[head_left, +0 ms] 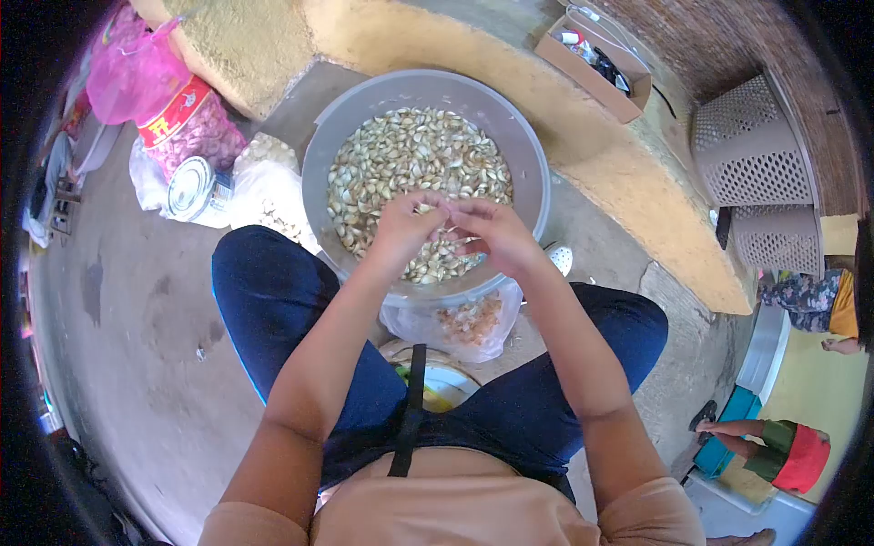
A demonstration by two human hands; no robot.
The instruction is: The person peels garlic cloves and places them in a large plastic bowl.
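Over a wide grey tub (315, 173) my two hands meet, fingertips almost touching. Many pale garlic cloves (437, 146) fill the tub, apparently lying in water. My left hand (410, 221) is closed in a pinch on a small pale-pink garlic clove (447, 208), mostly hidden by the fingers. From the other side, my right hand (499, 232) pinches the same clove with thumb and forefinger, its other fingers loosely curled. Below the tub's near rim, a clear plastic bag (496, 338) holds brownish peels (469, 318).
Left of the tub stand a pink net sack of garlic (205, 132), a tin can (191, 188) and a white bag (273, 196). A yellow ledge (628, 196) runs behind, bearing a cardboard box (596, 77). Two people (801, 455) (810, 300) are at the far right.
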